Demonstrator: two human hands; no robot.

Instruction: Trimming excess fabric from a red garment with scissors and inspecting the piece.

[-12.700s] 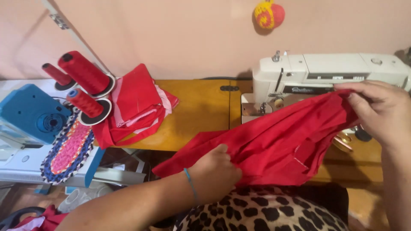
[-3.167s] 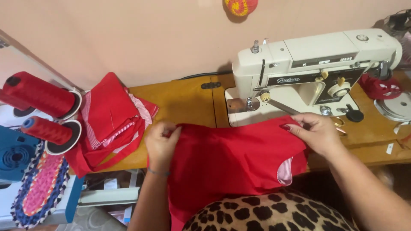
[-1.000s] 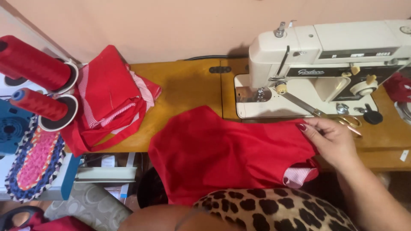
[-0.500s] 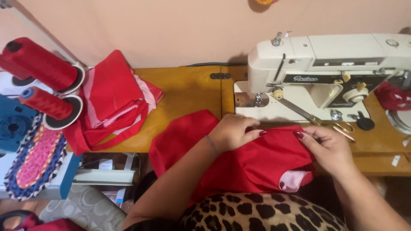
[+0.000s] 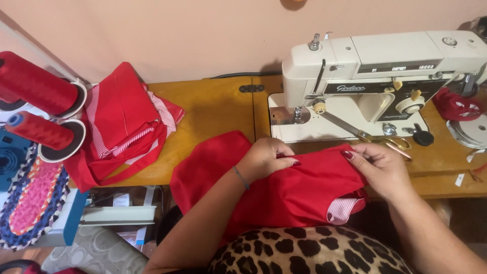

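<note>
The red cloth (image 5: 294,193) lay at the near edge of the wooden bench (image 5: 213,111), draped toward the lap. The left hand (image 5: 266,160) pressed down on its upper fold with fingers closed, and the right hand (image 5: 378,167) pinched the far right edge, its grip clamped on the fabric. Just beyond them stood a cream sewing machine (image 5: 375,76), with scissors (image 5: 375,137) lying on its base close to the right hand. To the far left a pile of folded red and striped fabric (image 5: 122,122) sat near two red thread cones (image 5: 40,111). A striped lining (image 5: 342,209) peeked out under the cloth's right corner. The leopard-print garment (image 5: 309,253) hid the cloth's lower end, and the right forearm ran out of the picture. Bare wood lay open between the pile and the machine.
</note>
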